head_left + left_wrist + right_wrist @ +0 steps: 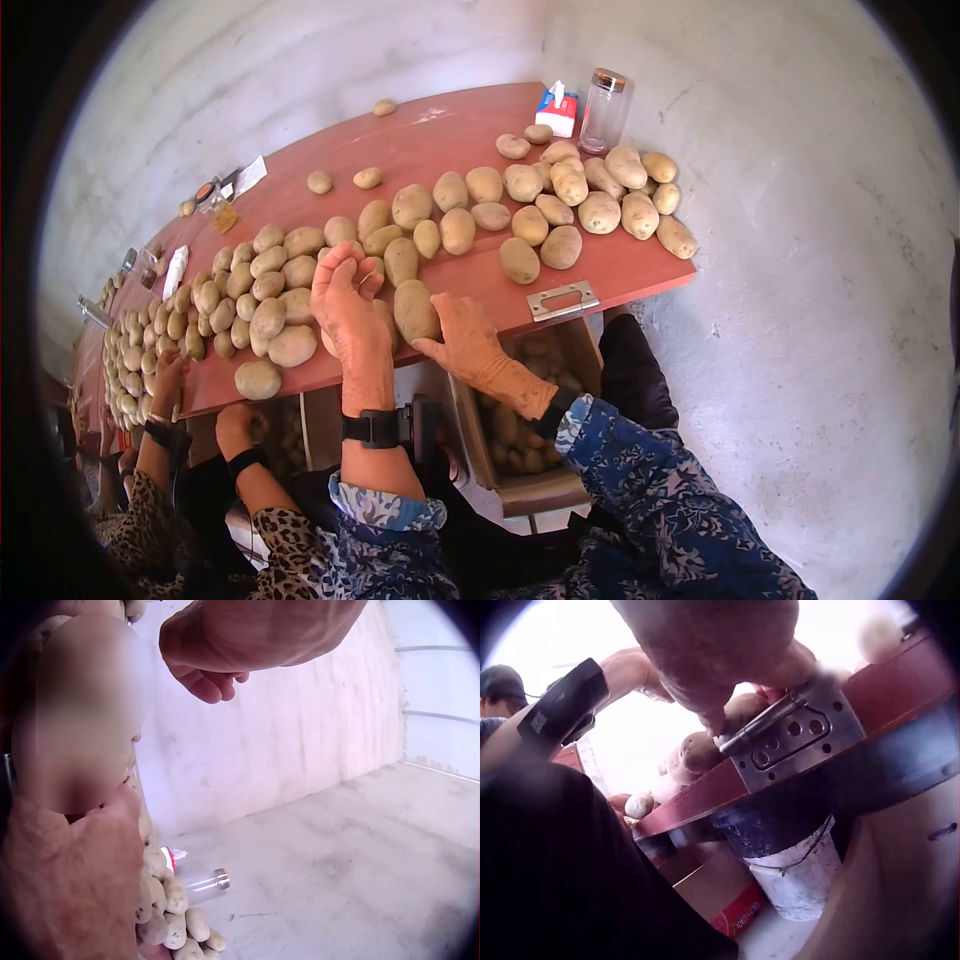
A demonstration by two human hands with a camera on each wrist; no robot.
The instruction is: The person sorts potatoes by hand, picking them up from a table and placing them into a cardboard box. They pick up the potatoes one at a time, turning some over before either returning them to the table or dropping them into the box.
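On the near edge of the red table, a large potato (415, 311) is gripped by my right hand (468, 345), thumb on its near side and fingers at its right. In the right wrist view, the right hand (720, 652) partly covers that potato (744, 711). Just left of it, my left hand (352, 305) is raised over the potatoes, palm up, fingers loosely bent, holding nothing visible. The left wrist view shows the left hand (262, 634) against the wall. A long row of potatoes (268, 285) lies leftward, and a smaller group (600, 212) lies right.
A metal hinge (563, 301) sits at the table's (640, 270) near edge. Below stands a crate (540, 492) of potatoes. A glass jar (605, 112) and tissue pack (557, 112) stand at the back. Another person's hands (240, 430) are at left. Under the table hangs a bucket (799, 874).
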